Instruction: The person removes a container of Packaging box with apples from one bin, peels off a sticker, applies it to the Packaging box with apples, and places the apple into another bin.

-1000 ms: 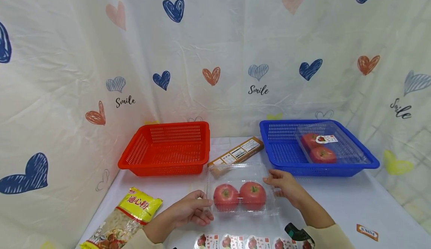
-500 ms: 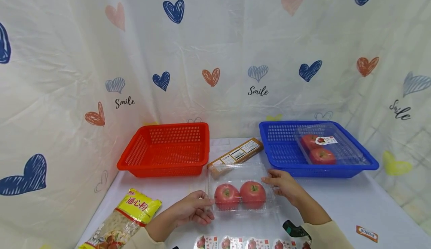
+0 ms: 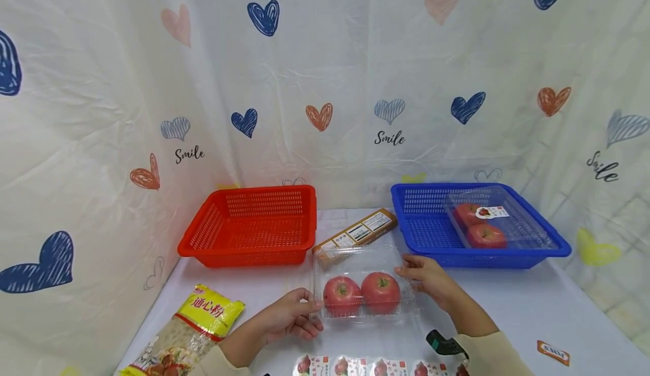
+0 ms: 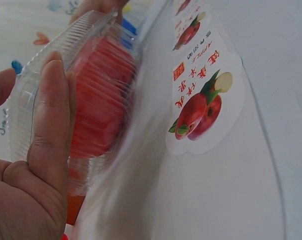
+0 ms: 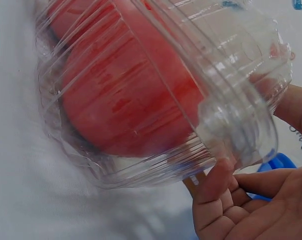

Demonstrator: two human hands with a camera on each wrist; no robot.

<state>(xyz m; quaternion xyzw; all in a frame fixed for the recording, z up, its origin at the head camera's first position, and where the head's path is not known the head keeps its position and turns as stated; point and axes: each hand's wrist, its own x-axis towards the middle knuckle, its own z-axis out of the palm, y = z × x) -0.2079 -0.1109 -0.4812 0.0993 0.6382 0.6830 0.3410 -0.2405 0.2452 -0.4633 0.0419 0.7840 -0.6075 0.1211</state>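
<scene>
A clear plastic clamshell box (image 3: 361, 260) with two red apples inside (image 3: 381, 293) sits in the middle of the table, its lid down. My left hand (image 3: 294, 314) is at its left side. In the left wrist view its straight fingers (image 4: 52, 115) lie along the ribbed wall, the thumb spread apart from them. My right hand (image 3: 426, 277) pinches the box's right rim. The right wrist view shows a fingertip under that rim and the thumb by the lid, partly seen through the plastic. Apple stickers (image 3: 350, 366) lie in front of the box.
At the back left stands a red basket (image 3: 246, 257). A blue basket (image 3: 487, 260) at the back right holds another apple box bearing a sticker (image 3: 491, 212). A long brown carton (image 3: 360, 229) lies behind my box. A yellow macaroni bag (image 3: 203, 311) is left, a small orange wrapper (image 3: 553, 353) right.
Both hands stay at the box's sides, nearly still. The box and apples have shifted very slightly away from me; the baskets and other items have not moved.
</scene>
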